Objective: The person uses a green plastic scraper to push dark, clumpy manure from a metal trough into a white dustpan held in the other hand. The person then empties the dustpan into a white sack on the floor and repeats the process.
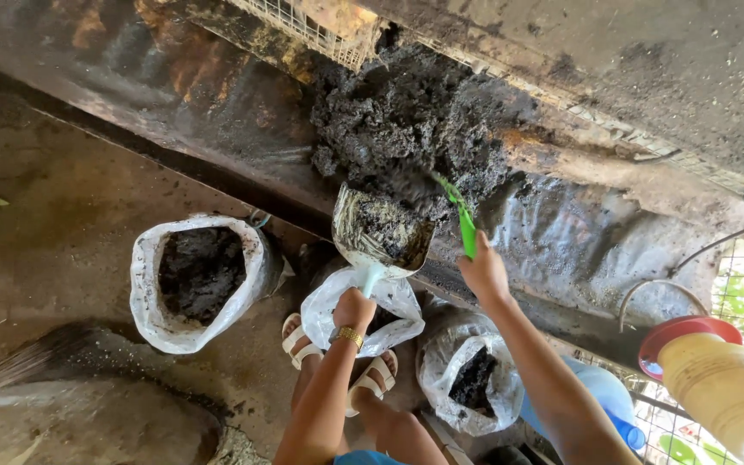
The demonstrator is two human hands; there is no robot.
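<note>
My left hand [354,308] grips the pale handle of a dirty scoop-shaped dustpan [381,232], held up against the edge of a dark heap of soil [406,129] on a sloping metal surface. Some soil lies inside the dustpan. My right hand [484,274] holds a green-handled tool [465,224] whose tip reaches into the soil heap just right of the dustpan. A gold watch sits on my left wrist.
A white bag full of soil [193,277] stands at the left on the floor. Another open white bag [363,310] sits below the dustpan, and a partly filled clear bag [468,379] is beside my sandalled feet [303,344]. A yellow container with red rim [716,379] is at right.
</note>
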